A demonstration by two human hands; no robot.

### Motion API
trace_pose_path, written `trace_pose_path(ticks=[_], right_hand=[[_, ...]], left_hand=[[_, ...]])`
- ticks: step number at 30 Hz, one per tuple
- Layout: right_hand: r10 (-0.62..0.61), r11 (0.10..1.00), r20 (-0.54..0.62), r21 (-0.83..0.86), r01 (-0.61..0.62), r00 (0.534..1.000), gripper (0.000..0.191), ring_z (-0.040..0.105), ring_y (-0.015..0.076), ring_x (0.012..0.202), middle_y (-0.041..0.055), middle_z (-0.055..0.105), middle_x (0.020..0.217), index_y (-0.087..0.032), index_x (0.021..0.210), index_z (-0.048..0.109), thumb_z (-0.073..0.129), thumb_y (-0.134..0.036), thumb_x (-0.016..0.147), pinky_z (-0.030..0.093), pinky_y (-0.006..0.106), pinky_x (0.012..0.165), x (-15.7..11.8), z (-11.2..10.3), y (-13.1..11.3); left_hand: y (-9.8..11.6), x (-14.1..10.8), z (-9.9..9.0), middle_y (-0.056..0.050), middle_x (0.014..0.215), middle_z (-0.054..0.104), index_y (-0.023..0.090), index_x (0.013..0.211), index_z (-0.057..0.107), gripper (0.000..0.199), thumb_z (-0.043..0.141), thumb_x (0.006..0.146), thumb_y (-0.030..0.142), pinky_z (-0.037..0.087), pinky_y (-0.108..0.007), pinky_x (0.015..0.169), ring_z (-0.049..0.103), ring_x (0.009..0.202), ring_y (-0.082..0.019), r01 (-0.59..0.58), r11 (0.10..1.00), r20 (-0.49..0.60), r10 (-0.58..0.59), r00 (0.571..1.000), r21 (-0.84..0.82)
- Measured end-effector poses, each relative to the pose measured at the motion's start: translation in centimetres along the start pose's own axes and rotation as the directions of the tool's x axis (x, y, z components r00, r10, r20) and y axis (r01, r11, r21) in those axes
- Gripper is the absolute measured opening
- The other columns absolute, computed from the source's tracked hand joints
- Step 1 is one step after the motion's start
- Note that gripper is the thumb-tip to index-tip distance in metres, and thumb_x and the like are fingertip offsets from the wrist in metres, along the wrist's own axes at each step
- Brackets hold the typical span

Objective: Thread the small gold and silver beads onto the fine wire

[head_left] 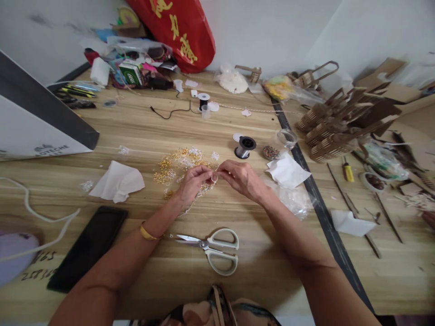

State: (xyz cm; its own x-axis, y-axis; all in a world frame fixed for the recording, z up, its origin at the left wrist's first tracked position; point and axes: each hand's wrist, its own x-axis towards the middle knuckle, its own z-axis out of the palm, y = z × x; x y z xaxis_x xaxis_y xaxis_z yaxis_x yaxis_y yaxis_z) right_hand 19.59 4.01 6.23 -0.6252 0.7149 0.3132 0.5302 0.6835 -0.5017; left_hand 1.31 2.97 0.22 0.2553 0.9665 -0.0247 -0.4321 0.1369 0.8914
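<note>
Both hands meet over the middle of the wooden table. My left hand (192, 184) pinches a small silver ring (214, 178) between thumb and fingers. Right beside it, my right hand (241, 179) has its fingertips closed at the top of the same ring. A thin silver chain (190, 207) hangs below my left hand and trails on the table. Behind and left of the hands lie small gold and silver pieces (165, 175) in loose piles. Scissors (207, 247) with pale handles rest nearer to me, their blades slightly apart.
A wire spool (245, 147) and a jar of beads (286, 139) stand behind my right hand. White tissues (117, 182) and a black phone (89, 246) lie left. Small woven baskets (326, 131) crowd the right, past a dark strip. A red bag (183, 31) leans at the back.
</note>
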Motion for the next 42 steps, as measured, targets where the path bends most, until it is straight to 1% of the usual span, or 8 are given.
trace_pose_path(ticks=[4,9,15,21,25,29,35,42], right_hand=[[0.080,0.989,-0.003,0.125,-0.079,0.997,0.018,0.059,0.0119,0.068,0.0049,0.068,0.079,-0.013,0.090,0.066,0.052,-0.026,0.094,0.043,0.024,0.066,0.2,-0.3,0.1],[0.175,0.943,0.043,0.278,-0.180,0.984,0.020,0.057,0.0101,0.061,0.0029,0.067,0.070,-0.012,0.088,0.067,0.056,-0.028,0.090,0.043,0.023,0.060,0.3,-0.6,0.4],[0.217,0.862,0.082,0.451,-0.230,0.973,0.028,0.059,0.0111,0.060,0.0040,0.067,0.069,-0.011,0.084,0.066,0.060,-0.038,0.087,0.046,0.024,0.059,0.4,-0.4,1.3],[0.225,0.838,0.096,0.489,-0.243,0.970,0.031,0.058,0.0109,0.060,0.0040,0.067,0.069,-0.011,0.083,0.065,0.060,-0.041,0.086,0.047,0.024,0.058,0.4,-0.3,1.1],[0.233,0.863,0.057,0.448,-0.233,0.971,0.029,0.058,0.0110,0.059,0.0031,0.066,0.067,-0.012,0.081,0.064,0.060,-0.040,0.086,0.046,0.024,0.058,0.5,-0.3,1.2],[0.233,0.853,0.064,0.466,-0.236,0.970,0.028,0.057,0.0106,0.059,0.0025,0.065,0.067,-0.012,0.081,0.063,0.059,-0.039,0.087,0.045,0.024,0.057,0.5,-0.4,1.3],[0.212,0.898,0.063,0.381,-0.220,0.975,0.028,0.053,0.0092,0.057,0.0014,0.064,0.066,-0.013,0.080,0.064,0.058,-0.039,0.088,0.041,0.023,0.056,0.4,-0.5,1.2],[0.214,0.899,0.067,0.377,-0.223,0.975,0.027,0.053,0.0092,0.057,0.0011,0.064,0.065,-0.013,0.080,0.064,0.058,-0.038,0.087,0.041,0.023,0.056,0.4,-0.6,1.2]], left_hand=[[0.2,0.0,0.1,-0.002,0.067,0.067,0.014,0.072,0.067,0.018,0.076,0.071,0.029,0.046,-0.026,0.063,0.060,0.064,-0.013,0.020,1.000,-0.005,-0.021,1.000,-0.018],[0.2,0.0,0.0,-0.002,0.067,0.068,0.014,0.071,0.066,0.019,0.076,0.071,0.031,0.045,-0.027,0.064,0.060,0.064,-0.013,0.028,1.000,0.000,-0.028,1.000,-0.012],[0.0,0.0,-0.3,-0.003,0.068,0.068,0.015,0.071,0.068,0.016,0.077,0.070,0.028,0.045,-0.028,0.064,0.060,0.065,-0.014,0.028,0.998,0.024,-0.029,0.999,0.051],[0.2,0.1,-0.2,-0.002,0.065,0.066,0.015,0.070,0.070,0.017,0.079,0.066,0.029,0.044,-0.028,0.062,0.059,0.062,-0.013,0.049,0.997,0.035,-0.051,0.998,0.061],[0.1,0.1,-0.3,-0.002,0.066,0.066,0.015,0.070,0.070,0.017,0.078,0.068,0.030,0.044,-0.027,0.064,0.059,0.064,-0.013,0.050,0.998,0.039,-0.052,0.998,0.038],[0.0,0.1,-0.4,-0.004,0.068,0.067,0.014,0.071,0.070,0.020,0.077,0.070,0.032,0.044,-0.028,0.065,0.060,0.066,-0.014,0.057,0.998,0.039,-0.058,0.998,0.016],[0.2,0.1,-0.1,-0.004,0.069,0.069,0.014,0.069,0.070,0.022,0.080,0.065,0.033,0.044,-0.027,0.063,0.060,0.066,-0.014,0.037,0.999,-0.020,-0.037,0.999,0.000],[-0.1,0.2,-0.3,-0.004,0.068,0.070,0.014,0.070,0.069,0.018,0.081,0.065,0.028,0.043,-0.026,0.061,0.060,0.062,-0.012,0.053,0.998,-0.017,-0.054,0.998,-0.045]])
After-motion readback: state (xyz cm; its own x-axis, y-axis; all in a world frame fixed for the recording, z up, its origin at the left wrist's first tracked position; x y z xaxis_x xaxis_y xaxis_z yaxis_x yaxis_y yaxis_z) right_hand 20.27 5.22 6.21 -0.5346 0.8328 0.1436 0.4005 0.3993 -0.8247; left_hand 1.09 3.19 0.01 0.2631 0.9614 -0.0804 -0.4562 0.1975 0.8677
